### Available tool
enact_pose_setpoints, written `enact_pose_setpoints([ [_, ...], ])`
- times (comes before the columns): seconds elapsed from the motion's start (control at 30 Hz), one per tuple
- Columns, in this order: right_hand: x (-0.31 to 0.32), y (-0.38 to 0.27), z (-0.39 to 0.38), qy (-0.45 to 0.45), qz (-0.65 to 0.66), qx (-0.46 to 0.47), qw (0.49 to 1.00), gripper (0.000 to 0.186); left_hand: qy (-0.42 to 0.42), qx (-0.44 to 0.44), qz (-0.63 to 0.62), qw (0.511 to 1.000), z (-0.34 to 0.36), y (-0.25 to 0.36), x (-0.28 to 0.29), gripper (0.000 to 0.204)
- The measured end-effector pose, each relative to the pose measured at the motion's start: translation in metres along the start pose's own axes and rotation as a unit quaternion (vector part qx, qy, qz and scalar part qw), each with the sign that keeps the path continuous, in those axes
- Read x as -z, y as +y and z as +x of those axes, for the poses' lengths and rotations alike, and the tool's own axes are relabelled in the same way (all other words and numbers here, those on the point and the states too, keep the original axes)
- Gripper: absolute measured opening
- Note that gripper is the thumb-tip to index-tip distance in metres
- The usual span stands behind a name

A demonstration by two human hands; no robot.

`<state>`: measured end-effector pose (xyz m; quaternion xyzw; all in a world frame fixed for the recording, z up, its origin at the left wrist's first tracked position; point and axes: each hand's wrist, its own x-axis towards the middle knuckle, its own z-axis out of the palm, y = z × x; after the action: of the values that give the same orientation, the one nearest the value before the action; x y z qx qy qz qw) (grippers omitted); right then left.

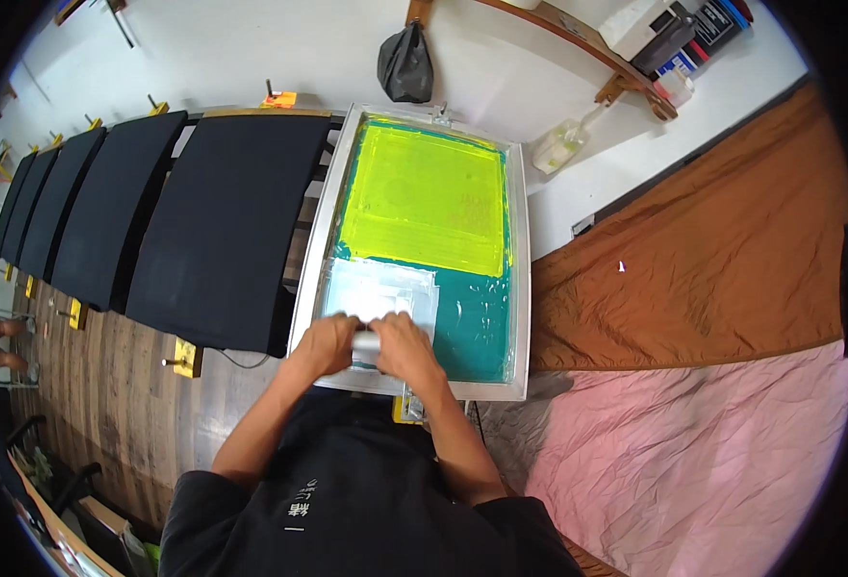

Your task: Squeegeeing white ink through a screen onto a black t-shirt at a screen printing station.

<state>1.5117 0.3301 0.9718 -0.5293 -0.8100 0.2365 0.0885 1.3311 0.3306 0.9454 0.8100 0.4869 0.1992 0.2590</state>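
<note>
We're seeing a white wall (308, 48) running across the back, w/ a brown wood shelf (578, 34) jutting out up top R & a dark bag (405, 65) hanging nr its L end. Brown cloth (703, 240) & pink cloth (703, 423) are spreading over the R side; grey-brown plank flr (87, 365) is showing lower L.

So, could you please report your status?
Left hand, right hand closed on squeegee. Printing screen beneath, yellow-green ink over far part. Black platen to left, not obstructing.
</note>
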Motion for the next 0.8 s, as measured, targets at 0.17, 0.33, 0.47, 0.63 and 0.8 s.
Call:
enact_pose_setpoints([
  [0.17,0.008,-0.021,-0.03,-0.078,0.005,-0.022,0.997,0.039,-0.029,0.011,0.003,1.0,-0.032,0.029,0.015,0.02],
  [0.33,0.014,-0.042,0.02,-0.045,-0.04,-0.07,0.996,0.034,-0.027,-0.013,0.055,0.998,-0.005,-0.017,0.033,0.018],
  [0.47,0.014,-0.02,0.076,-0.029,-0.028,-0.1,0.994,0.037,-0.136,0.062,0.033,0.988,0.06,-0.048,0.039,0.027],
  [0.63,-0.046,-0.054,0.089,0.021,-0.03,-0.037,0.999,0.038,0.015,-0.046,0.057,0.997,0.01,-0.115,0.023,0.035],
  [0.8,-0.091,-0.094,0.041,0.019,-0.036,-0.042,0.998,0.048,0.044,-0.094,0.041,0.994,-0.068,-0.115,0.034,0.037],
])
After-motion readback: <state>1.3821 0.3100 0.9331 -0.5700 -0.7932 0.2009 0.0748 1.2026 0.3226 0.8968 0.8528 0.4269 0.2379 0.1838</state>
